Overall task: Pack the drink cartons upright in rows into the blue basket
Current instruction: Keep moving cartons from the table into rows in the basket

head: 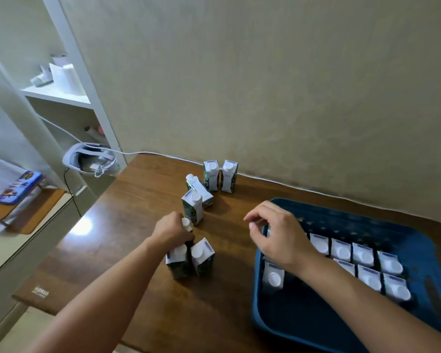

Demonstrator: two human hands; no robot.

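The blue basket (273, 327) lies at the right on the wooden table, with several green-and-white drink cartons (364, 256) standing upright in two rows inside it. My right hand (278, 238) hovers over the basket's left end, fingers loosely curled, holding nothing that shows. More cartons stand loose on the table to the left. My left hand (172, 231) is closed around one carton (187, 223), of which only the white cap shows. Two cartons (190, 258) stand just in front of that hand. One carton (199, 191) lies tipped on its side behind another upright one (192, 206).
Two cartons (220, 175) stand by the beige wall, along which a white cable (278, 180) runs. A white headset (89, 159) sits on a shelf unit at the left. The table's left edge (74, 240) drops off to the floor.
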